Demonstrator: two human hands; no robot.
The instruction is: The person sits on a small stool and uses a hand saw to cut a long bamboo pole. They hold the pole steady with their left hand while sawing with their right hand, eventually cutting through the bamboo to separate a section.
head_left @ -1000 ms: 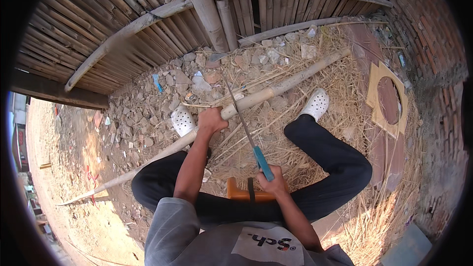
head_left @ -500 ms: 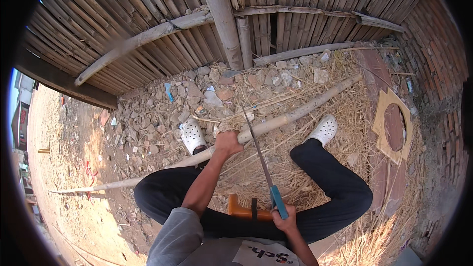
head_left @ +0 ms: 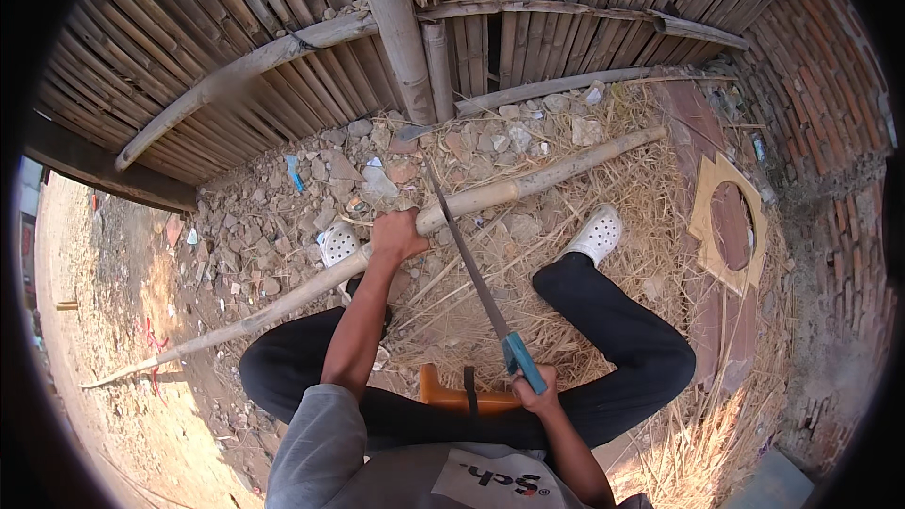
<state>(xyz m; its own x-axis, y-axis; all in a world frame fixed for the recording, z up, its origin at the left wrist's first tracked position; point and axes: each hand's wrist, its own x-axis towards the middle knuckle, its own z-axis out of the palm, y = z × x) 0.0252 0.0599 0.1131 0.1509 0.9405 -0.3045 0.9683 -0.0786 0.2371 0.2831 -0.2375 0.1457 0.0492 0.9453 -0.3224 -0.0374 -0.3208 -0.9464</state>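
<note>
A long bamboo pole (head_left: pixel 490 194) lies slantwise in front of me, its thin end at the lower left and its thicker end at the upper right. My left hand (head_left: pixel 398 236) is closed around the pole near its middle. Just to the right of that hand, the blade of a handsaw (head_left: pixel 473 275) crosses the pole. My right hand (head_left: pixel 537 390) grips the saw's teal handle by my right thigh. Whether the teeth have cut into the bamboo is too small to tell.
An orange plastic piece (head_left: pixel 481 402) with a dark strap is under me. White clogs (head_left: pixel 596 234) cover my feet. Rubble (head_left: pixel 349 165) and straw (head_left: pixel 650 339) litter the ground. A bamboo-slat wall (head_left: pixel 556 38) stands ahead, a brick wall (head_left: pixel 839 132) right, near a board with a round hole (head_left: pixel 705 226).
The view has shifted, so the surroundings sit farther left. The saw has slid forward across the pole, and its handle is farther from my body. My left hand keeps its hold on the pole.
</note>
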